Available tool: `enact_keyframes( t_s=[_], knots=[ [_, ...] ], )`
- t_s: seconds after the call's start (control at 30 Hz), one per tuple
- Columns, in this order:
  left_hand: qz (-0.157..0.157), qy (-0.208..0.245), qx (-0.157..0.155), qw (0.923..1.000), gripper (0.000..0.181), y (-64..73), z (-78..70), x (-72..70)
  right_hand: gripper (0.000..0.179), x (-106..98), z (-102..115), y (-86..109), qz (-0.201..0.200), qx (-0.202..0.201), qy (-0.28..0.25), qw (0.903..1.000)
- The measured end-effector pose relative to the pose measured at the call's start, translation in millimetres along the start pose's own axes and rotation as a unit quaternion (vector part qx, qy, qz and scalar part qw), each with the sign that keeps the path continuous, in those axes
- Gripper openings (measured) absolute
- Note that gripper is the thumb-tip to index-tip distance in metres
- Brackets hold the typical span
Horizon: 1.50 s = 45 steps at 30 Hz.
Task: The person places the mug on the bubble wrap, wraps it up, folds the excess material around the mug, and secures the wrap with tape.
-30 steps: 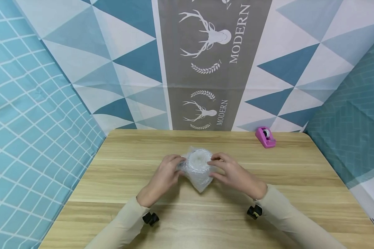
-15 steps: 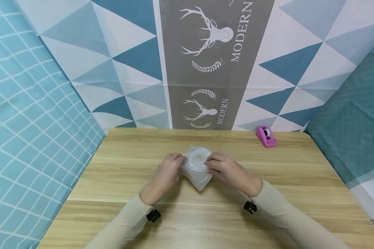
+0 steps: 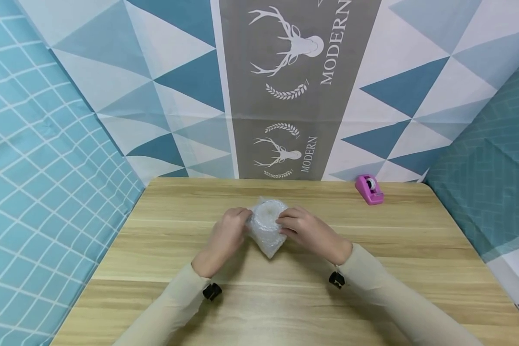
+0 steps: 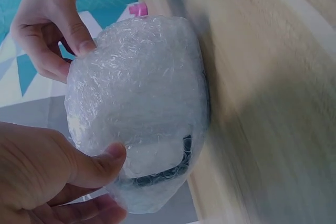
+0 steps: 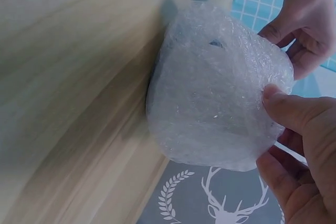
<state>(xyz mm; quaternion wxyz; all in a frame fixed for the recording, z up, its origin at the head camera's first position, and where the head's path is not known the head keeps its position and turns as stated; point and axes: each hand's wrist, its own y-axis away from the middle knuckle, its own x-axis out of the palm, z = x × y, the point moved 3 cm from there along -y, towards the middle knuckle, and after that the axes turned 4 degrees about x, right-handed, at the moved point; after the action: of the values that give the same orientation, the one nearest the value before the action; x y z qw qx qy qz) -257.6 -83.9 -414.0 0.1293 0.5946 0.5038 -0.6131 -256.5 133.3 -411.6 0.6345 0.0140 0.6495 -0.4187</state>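
A squat object wrapped in clear bubble wrap (image 3: 268, 240) stands on the table, its round top facing up and a pointed flap of wrap toward the person. Through the wrap, the left wrist view shows a dark bent band (image 4: 157, 176); the layers blur what else is inside. The left hand (image 3: 225, 235) pinches the wrap at the upper left side, thumb on its face and fingers behind. Opposite it, the right hand (image 3: 310, 231) holds the upper right edge, its thumb pressed on the bubble wrap (image 5: 210, 93) and fingers over the top.
A pink tape dispenser (image 3: 369, 189) with a roll in it sits at the table's back right. Behind the wooden table (image 3: 259, 307) hangs a patterned cloth (image 3: 281, 105). Blue checked cloth (image 3: 47, 158) lines the left side, green cloth (image 3: 488, 158) the right.
The right hand's spread fingers have come together on the wrap and moved left. The wrapped bundle has shifted slightly left and away from the person, with the left hand following.
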Motion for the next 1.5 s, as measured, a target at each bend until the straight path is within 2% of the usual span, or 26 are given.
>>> enact_keyframes(
  t_s=[0.37, 0.6, 0.87, 1.27, 1.5],
  knots=[
    [-0.009, -0.027, -0.006, 0.9996, 0.029, -5.7, 10.2, -4.9, 0.019, 8, -4, -17.8, 0.002, 0.002, -0.003, 1.0000],
    [0.007, -0.066, -0.023, 0.9976, 0.028, -11.0, 12.0, -2.6, 0.018, 14, -8, -27.4, 0.013, 0.011, -0.011, 0.9998],
    [-0.007, -0.106, -0.009, 0.9943, 0.025, -17.8, 16.4, 0.3, 0.018, 17, -14, -35.5, 0.010, 0.016, -0.011, 0.9998],
    [-0.021, -0.099, -0.015, 0.9948, 0.025, -18.6, 25.4, -0.9, 0.016, 19, -13, -46.0, 0.009, 0.007, 0.007, 0.9999],
    [-0.016, -0.122, -0.013, 0.9924, 0.023, -17.7, 24.1, -0.8, 0.017, 20, -14, -45.2, 0.008, 0.002, 0.001, 1.0000]
  ],
)
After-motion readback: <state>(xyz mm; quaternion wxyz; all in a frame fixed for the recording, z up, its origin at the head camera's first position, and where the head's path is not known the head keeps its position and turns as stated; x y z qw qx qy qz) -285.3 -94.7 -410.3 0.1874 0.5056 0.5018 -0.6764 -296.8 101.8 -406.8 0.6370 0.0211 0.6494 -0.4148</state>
